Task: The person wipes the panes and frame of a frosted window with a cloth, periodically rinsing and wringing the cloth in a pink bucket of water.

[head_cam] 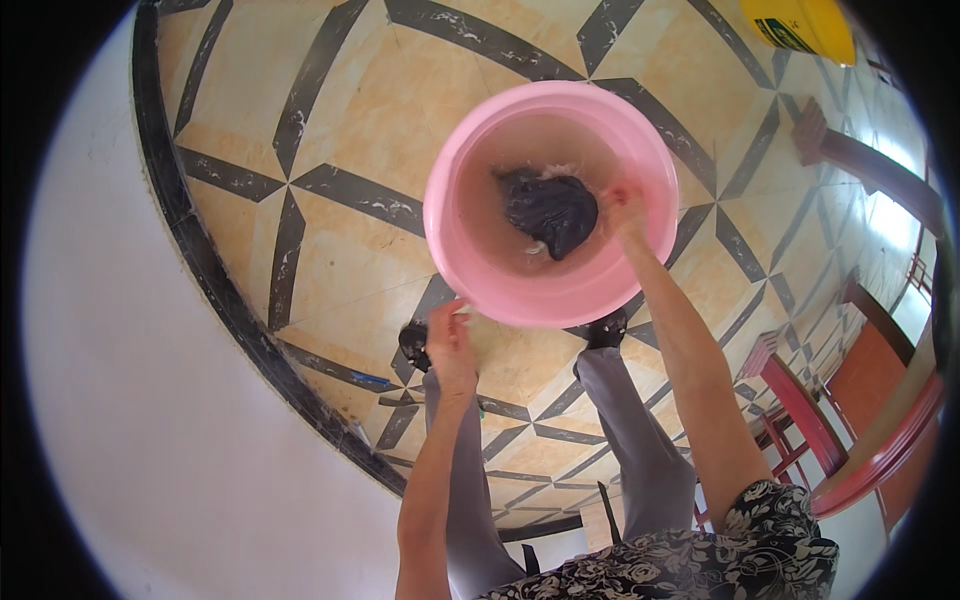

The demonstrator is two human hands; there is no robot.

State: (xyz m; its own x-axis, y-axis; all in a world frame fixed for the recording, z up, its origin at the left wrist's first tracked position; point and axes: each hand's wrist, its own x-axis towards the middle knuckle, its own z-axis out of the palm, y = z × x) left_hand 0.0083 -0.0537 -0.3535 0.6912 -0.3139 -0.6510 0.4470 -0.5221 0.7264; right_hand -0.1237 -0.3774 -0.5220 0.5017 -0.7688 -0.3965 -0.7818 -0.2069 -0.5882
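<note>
A round pink plastic basin (540,304) stands on the tiled floor in front of me. Murky water fills part of it, and a dark wet cloth (551,210) lies bunched in the middle. My right hand (624,206) is inside the basin, near the right wall and to the right of the cloth. It is blurred, so I cannot tell how its fingers are held. Outside the basin, by the lower left of its rim, my left hand (451,337) has its fingers curled; whether they hold anything does not show clearly.
A yellow bucket (802,30) is at the upper right. Reddish wooden furniture legs (806,412) stand along the right side. A white wall (187,375) with a dark skirting edges the left. A small blue item (370,378) lies on the floor near my left shoe.
</note>
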